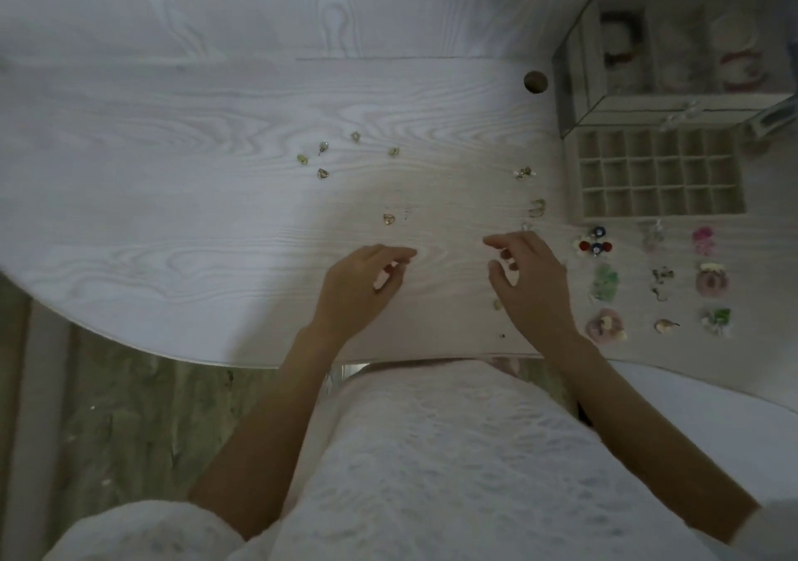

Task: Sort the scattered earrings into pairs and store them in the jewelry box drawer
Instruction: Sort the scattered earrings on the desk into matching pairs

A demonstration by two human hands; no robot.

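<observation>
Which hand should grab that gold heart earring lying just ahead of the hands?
Left. The left hand hovers just below the gold heart earring; the right hand sits further toward the drawer.

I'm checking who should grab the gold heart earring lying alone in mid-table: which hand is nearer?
Left. The left hand sits just below the gold heart earring, slightly to its left. The right hand is farther off, down to its right.
</observation>
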